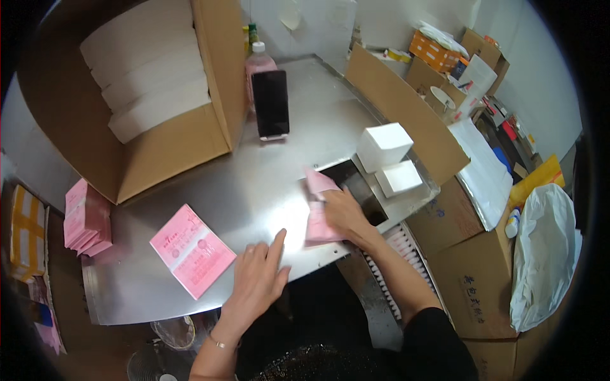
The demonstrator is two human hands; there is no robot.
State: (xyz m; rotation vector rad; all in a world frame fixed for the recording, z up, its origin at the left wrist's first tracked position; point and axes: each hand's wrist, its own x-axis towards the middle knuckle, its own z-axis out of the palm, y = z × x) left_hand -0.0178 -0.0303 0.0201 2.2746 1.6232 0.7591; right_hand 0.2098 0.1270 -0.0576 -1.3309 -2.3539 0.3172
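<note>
Pressing a pink carton (316,213) at the desk (254,184) edge, right hand (343,213) clamped on it, left hand (257,279) open and flat: a slip could drop the carton off the edge

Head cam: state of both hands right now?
Left hand: open, flat on the metal table, holding nothing.
Right hand: closed on a pink carton.

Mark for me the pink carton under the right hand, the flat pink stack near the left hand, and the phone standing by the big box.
pink carton (316,223), head view, on its lower face beside the right hand.
flat pink stack (192,250), head view, middle of the top sheet.
phone (271,103), head view, centre of the dark screen.
</note>
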